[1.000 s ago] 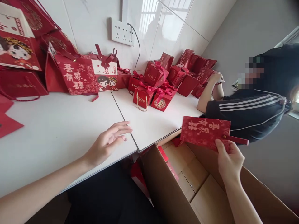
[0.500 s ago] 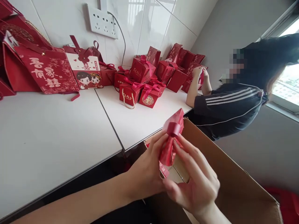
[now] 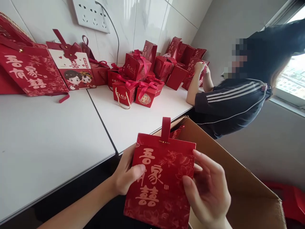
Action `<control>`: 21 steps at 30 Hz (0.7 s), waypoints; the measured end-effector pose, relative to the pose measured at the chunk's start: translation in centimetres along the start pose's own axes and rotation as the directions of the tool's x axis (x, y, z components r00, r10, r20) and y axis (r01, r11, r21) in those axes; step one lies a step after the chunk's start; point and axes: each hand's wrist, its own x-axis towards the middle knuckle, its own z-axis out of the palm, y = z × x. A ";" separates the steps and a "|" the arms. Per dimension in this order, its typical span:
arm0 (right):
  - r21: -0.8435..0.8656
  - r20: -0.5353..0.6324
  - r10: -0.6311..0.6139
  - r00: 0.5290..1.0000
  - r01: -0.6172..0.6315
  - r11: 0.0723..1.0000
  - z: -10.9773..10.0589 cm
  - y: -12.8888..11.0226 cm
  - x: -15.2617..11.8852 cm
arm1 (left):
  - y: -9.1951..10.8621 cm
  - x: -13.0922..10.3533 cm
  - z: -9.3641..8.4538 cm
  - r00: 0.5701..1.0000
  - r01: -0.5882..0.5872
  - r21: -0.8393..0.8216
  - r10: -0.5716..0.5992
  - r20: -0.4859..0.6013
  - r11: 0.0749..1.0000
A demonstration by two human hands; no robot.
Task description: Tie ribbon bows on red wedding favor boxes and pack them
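A flat-faced red gift box [image 3: 166, 187] with pale Chinese characters and a strap loop on top is held upright over the edge of an open cardboard carton [image 3: 238, 171]. My left hand [image 3: 130, 173] grips its left side, thumb on the printed front and fingers hidden behind. At the right side my right hand [image 3: 209, 187] holds it, with thumb on the front and fingertips at the upper right edge. Part of another red item [image 3: 176, 132] shows in the carton, behind the strap.
The white table [image 3: 52, 133] bears small red boxes with ribbons [image 3: 135, 68] and larger red bags [image 3: 33, 70] along the tiled wall. A person in a dark striped top [image 3: 228, 98] handles something red at right. A socket strip [image 3: 91, 16] is on the wall.
The box has turned from edge-on to show its printed front, and it sits lower. My hands have moved apart to its two sides. The view has shifted slightly.
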 end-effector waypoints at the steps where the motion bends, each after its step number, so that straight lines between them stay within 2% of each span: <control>1: 0.037 0.003 0.011 1.000 -0.011 0.999 0.1 0.0 -0.1 | 0.0 0.1 0.1 1.000 0.002 -0.006 -0.002 -0.002 1.000; 6: 0.111 0.012 0.000 1.000 -0.002 0.994 0.1 0.2 0.1 | -0.3 0.2 0.0 0.999 -0.019 0.037 0.018 0.027 0.999; 10: 0.102 0.014 0.004 1.000 -0.005 0.995 -0.1 0.7 -0.1 | -0.5 0.3 -0.1 0.998 -0.047 0.073 0.044 0.046 0.996; 13: 0.029 0.011 -0.012 1.000 0.012 1.000 -0.4 1.4 -0.3 | -0.7 0.2 -0.1 0.993 -0.105 0.168 0.096 0.062 0.980; 15: -0.143 -0.009 -0.032 0.999 0.030 0.989 -0.7 1.6 -0.3 | -1.0 0.3 -0.1 0.980 -0.196 0.346 0.191 0.049 0.917; 16: -0.258 -0.009 -0.040 0.999 0.037 0.965 -0.8 1.5 -0.2 | -1.2 0.5 0.0 0.964 -0.251 0.477 0.265 0.039 0.842; 17: -0.362 0.006 -0.040 0.999 0.039 0.932 -0.9 1.4 -0.1 | -1.6 0.7 0.1 0.933 -0.310 0.617 0.357 0.050 0.724; 18: -0.431 0.040 -0.023 0.999 0.039 0.901 -1.0 1.2 -0.1 | -2.0 0.9 0.3 0.889 -0.366 0.743 0.446 0.101 0.561; 20: -0.468 0.125 0.060 0.990 0.006 0.884 -1.0 0.9 0.1 | -3.0 1.6 0.8 0.810 -0.437 0.879 0.509 0.292 0.192; 21: -0.463 0.143 0.119 0.982 -0.040 0.885 -1.0 1.0 0.1 | -3.6 1.8 1.0 0.795 -0.464 0.884 0.462 0.394 0.045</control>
